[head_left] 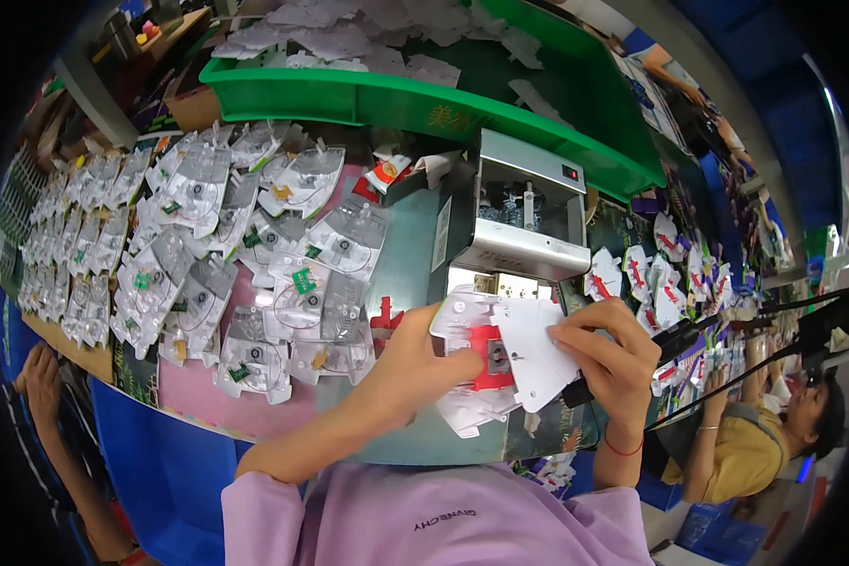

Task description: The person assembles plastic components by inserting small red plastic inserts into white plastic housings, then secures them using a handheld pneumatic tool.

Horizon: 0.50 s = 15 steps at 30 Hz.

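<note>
My left hand [417, 366] is closed on a translucent white plastic housing [472, 416], its thumb pressing beside a red plastic part [491, 375] set in the middle. Pinched between the thumb and fingers of my right hand [615, 351] is a flat white plastic panel [538, 377]. The panel lies tilted over the right side of the housing, covering part of it. Just beyond both hands stands a silver screw feeder [528, 247] with an open-topped compartment. A loose red piece [385, 313] lies left of my left hand.
Many clear plastic housings with small green boards [304, 281] crowd the table's left side. Behind the feeder is a green bin [349, 92] with white panels. White parts with red pieces [668, 294] lie right. A blue bin [170, 481] stands lower left. Other people work nearby.
</note>
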Motion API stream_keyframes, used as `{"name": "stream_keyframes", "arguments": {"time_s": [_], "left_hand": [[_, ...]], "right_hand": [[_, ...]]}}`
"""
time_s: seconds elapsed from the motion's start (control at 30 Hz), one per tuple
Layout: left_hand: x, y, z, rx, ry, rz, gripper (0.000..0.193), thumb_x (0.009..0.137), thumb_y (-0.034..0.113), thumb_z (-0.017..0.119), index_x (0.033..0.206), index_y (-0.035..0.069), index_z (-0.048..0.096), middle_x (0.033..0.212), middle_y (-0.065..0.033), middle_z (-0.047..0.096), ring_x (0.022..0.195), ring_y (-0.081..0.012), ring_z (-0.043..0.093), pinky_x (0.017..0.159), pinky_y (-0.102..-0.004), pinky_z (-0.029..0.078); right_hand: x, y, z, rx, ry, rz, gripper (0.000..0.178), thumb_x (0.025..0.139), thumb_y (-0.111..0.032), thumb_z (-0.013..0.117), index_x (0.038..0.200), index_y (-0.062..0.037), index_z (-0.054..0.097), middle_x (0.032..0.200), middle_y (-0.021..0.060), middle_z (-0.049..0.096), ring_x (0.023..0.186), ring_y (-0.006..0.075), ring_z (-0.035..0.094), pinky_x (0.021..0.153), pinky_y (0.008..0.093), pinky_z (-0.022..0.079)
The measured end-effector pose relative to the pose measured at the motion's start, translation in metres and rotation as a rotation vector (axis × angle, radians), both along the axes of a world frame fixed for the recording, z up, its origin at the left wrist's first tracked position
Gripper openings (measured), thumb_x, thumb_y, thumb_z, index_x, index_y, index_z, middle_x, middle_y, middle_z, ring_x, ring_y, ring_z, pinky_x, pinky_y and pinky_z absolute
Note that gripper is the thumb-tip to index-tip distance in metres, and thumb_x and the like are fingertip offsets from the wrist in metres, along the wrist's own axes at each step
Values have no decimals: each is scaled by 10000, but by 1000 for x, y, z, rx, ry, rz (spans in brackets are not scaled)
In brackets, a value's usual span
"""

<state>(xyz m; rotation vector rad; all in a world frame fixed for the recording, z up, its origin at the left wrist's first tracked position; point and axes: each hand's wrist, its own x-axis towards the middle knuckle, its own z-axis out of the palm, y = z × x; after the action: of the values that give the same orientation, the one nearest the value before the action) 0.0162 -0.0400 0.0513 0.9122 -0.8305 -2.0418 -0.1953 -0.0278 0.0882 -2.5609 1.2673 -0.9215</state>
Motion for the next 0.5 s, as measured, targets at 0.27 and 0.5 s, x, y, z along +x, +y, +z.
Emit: {"name": "stream_keyframes", "arguments": {"time_s": [0.27,0.5], "left_hand": [[-6,4,0,-15,26,-24,320,677,13,518,988,-64,522,775,-49,578,644,-83,520,555,-242,435],[-9,5,-1,-29,11,-19,299,681,20,518,967,-66,527,750,-40,568,624,-70,496,527,-234,410]], "right_hand": [[0,9,-1,-81,-56,-57,263,526,38,658,782,-24,662,713,69,576,645,206,551,548,281,425],[0,14,-3,-95,-49,-44,271,517,41,659,782,-18,660,718,80,578,638,208,555,534,275,424]]}}
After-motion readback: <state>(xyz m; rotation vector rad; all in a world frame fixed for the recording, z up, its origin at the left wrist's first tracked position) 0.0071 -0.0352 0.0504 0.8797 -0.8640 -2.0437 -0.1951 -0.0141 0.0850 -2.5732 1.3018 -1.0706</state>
